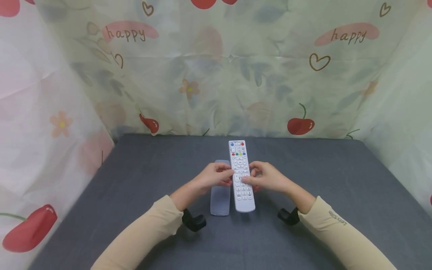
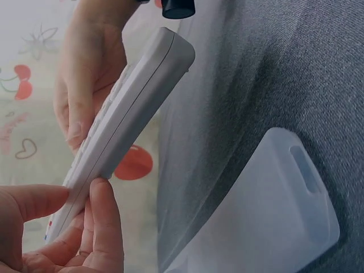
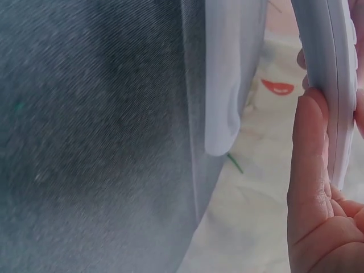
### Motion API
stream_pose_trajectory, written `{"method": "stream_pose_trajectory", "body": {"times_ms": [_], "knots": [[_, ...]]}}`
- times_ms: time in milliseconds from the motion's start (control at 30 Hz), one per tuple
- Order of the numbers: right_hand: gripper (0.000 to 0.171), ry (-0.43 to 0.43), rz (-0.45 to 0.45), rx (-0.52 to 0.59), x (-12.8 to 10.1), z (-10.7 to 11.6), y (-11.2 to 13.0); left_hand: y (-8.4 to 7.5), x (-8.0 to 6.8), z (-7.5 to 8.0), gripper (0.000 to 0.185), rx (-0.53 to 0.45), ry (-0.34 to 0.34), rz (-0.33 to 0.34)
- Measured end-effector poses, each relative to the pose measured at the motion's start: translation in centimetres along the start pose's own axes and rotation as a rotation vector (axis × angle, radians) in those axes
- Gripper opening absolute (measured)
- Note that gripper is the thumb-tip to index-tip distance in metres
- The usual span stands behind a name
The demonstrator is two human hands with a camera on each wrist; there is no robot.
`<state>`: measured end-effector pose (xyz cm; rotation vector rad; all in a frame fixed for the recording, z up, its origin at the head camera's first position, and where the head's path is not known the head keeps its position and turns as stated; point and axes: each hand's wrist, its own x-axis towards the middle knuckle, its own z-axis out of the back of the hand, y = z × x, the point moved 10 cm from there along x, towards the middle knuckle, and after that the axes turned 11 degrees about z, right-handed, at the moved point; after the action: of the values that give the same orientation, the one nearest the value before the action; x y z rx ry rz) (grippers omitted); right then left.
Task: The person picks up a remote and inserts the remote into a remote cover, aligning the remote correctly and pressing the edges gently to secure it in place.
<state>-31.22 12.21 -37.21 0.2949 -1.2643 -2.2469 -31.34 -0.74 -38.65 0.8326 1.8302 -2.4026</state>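
Observation:
A white remote control point(image 1: 240, 195) with rows of buttons is held above the table by both hands. My left hand point(image 1: 216, 175) pinches its left edge, thumb on the front and fingers behind, as the left wrist view also shows. On the opposite edge my right hand point(image 1: 268, 177) grips it, the thumb lying over the buttons. Below and to the left, a translucent remote cover point(image 1: 220, 202) lies on the table, partly hidden by the left hand. One end of this cover point(image 2: 284, 187), with a slot in it, shows in the left wrist view.
A dark grey cloth covers the table point(image 1: 152, 161). Behind it hangs a printed curtain point(image 1: 229, 86) with cherries and flowers, and similar cloth closes both sides. Black wrist camera mounts point(image 1: 194, 221) sit under the wrists, close above the table.

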Motion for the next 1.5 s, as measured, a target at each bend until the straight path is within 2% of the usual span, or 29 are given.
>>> {"method": "stream_pose_trajectory", "body": {"times_ms": [367, 500, 733, 967, 1067, 1200, 1300, 1400, 1500], "knots": [[0.037, 0.026, 0.039, 0.072, 0.4, -1.1, 1.4, 0.1, -0.6, 1.3, 0.034, 0.012, 0.016, -0.019], [0.037, 0.022, 0.049, 0.084, 0.4, -1.3, 1.8, 0.2, -0.8, 1.7, 0.034, 0.005, 0.010, -0.006], [0.037, -0.009, 0.054, 0.088, 0.6, -0.9, 2.0, -0.3, -1.4, 1.9, 0.034, 0.000, 0.005, -0.010], [0.037, -0.058, 0.045, 0.085, 0.5, -0.4, 2.6, -0.6, -1.4, 2.0, 0.034, 0.025, 0.003, -0.033], [0.037, -0.080, 0.074, 0.068, 0.5, -0.1, 2.9, -0.6, -1.4, 2.0, 0.036, 0.018, 0.007, -0.034], [0.036, -0.151, 0.130, -0.019, 0.4, 0.8, 3.4, -0.4, -1.4, 1.7, 0.039, 0.003, 0.044, -0.014], [0.034, -0.216, 0.160, -0.095, 0.2, 1.5, 3.9, 0.0, -1.5, 1.0, 0.043, 0.000, 0.120, 0.009], [0.032, -0.255, 0.204, -0.134, 0.1, 1.9, 4.4, 0.3, -1.5, 0.4, 0.051, -0.030, 0.188, 0.041], [0.031, -0.271, 0.273, -0.142, 0.0, 1.8, 5.0, 0.2, -1.6, 0.1, 0.053, -0.090, 0.217, 0.056]]}}
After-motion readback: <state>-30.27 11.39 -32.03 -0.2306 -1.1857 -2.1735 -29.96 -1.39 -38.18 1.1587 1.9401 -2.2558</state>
